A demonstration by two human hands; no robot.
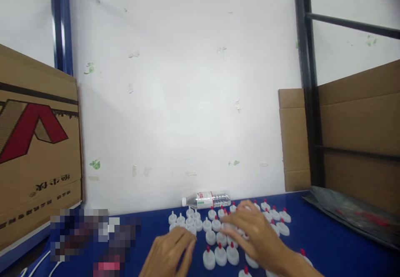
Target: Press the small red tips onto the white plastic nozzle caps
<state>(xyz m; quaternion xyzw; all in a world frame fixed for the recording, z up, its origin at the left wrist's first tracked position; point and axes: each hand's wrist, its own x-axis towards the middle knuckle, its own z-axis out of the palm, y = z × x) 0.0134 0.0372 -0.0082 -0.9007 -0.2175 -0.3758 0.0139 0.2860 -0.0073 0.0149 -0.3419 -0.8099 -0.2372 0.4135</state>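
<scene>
My left hand (170,250) is at the front, its fingers curled down close together beside a group of white nozzle caps (190,212) with bare tips. The fingertips are partly hidden, so what they hold, if anything, does not show. My right hand (254,235) reaches in over white nozzle caps with red tips (232,254). Its thumb and forefinger close around a white nozzle cap (229,226), which the fingers partly cover. More red-tipped caps (282,227) stand upright to the right of this hand, some behind the wrist.
A clear plastic bottle (206,200) lies on its side against the white wall. The table top (156,222) is blue. A large cardboard box (40,143) stands left, a dark plastic bag (359,214) lies right. Pixelated items and white cables (39,262) are at front left.
</scene>
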